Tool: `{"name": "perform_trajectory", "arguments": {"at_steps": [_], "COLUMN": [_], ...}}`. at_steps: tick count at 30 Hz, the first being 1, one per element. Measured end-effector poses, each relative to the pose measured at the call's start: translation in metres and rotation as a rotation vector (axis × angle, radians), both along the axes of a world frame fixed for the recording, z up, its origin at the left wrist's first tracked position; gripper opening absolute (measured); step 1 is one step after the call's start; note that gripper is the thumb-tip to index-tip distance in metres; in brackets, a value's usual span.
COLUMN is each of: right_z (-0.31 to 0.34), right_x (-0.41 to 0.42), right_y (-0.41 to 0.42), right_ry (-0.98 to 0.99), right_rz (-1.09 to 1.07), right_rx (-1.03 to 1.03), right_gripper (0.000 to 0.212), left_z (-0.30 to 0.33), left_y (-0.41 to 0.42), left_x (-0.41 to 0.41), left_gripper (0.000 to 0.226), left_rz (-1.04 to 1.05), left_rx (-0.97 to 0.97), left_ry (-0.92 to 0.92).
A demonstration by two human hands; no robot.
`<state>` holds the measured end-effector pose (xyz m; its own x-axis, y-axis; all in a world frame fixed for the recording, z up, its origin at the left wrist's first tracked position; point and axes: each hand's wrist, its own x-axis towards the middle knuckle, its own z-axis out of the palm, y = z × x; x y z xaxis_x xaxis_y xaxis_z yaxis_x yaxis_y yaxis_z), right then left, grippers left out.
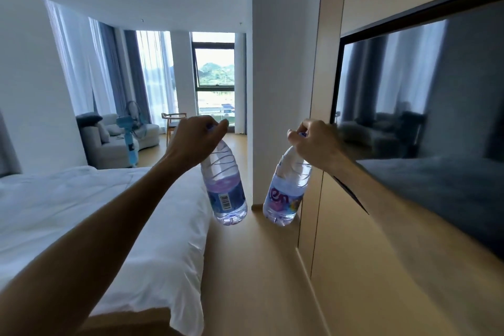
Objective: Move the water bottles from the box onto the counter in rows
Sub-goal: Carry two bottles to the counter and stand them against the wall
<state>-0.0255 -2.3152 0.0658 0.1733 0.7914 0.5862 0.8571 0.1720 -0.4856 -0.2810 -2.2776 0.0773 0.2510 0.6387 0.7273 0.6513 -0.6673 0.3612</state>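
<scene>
My left hand grips a clear water bottle by its cap, and the bottle hangs down with its barcode label facing me. My right hand grips a second water bottle by the cap; it hangs tilted, showing a pink and blue label. Both bottles are held in the air at arm's length, over the floor strip between the bed and the wall. No box or counter is in view.
A bed with white bedding fills the left. A wood-panelled wall with a dark wall-mounted TV runs along the right. A white pillar stands ahead. Farther off are a sofa, a blue fan, a chair and a window.
</scene>
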Motion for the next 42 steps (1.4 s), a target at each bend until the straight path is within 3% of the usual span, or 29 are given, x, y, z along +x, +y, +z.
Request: {"name": "perform_trajectory", "arguments": {"at_steps": [16, 31, 42], "right_z": [0.013, -0.015, 0.007], "right_x": [0.009, 0.051, 0.082], "right_y": [0.325, 0.636, 0.873], "right_ry": [-0.018, 0.017, -0.036], "right_rz": [0.048, 0.113, 0.181], "right_rx": [-0.01, 0.014, 0.055], "right_gripper": [0.028, 0.026, 0.024], "left_z": [0.008, -0.012, -0.001], "left_y": [0.321, 0.621, 0.842], "left_x": [0.016, 0.055, 0.091], "left_gripper": [0.033, 0.035, 0.038], "left_rz": [-0.029, 0.046, 0.122], "left_rx": [0.03, 0.017, 0.022], "left_ry": [-0.01, -0.022, -0.033]}}
